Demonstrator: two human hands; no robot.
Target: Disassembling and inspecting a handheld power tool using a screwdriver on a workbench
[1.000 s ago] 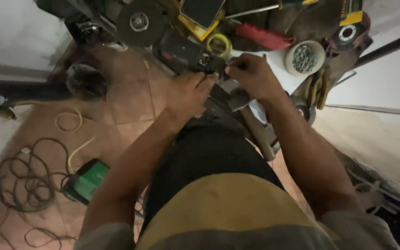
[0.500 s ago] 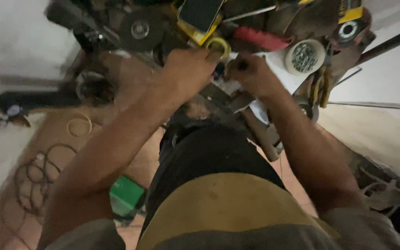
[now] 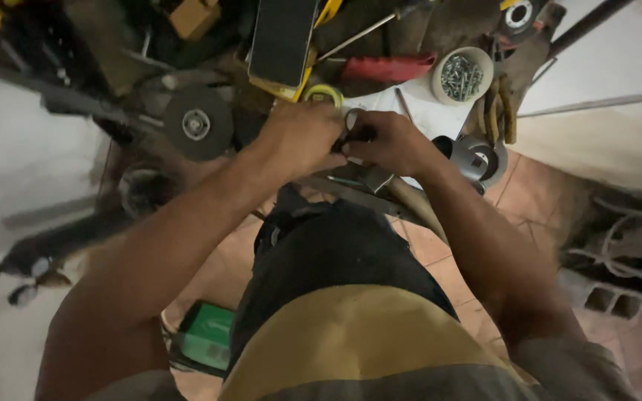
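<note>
Over a cluttered workbench (image 3: 425, 111), left hand (image 3: 300, 137) and right hand (image 3: 388, 141) pinch a small dark part (image 3: 356, 132) between pressed fingertips; best kept steady, square, low.

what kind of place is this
Most likely a home or small repair workshop. A cluttered bench holds grinder discs, a red-handled screwdriver and a white tub of screws, above a terracotta tile floor. The left hand and right hand work together on a small dark part.
</note>
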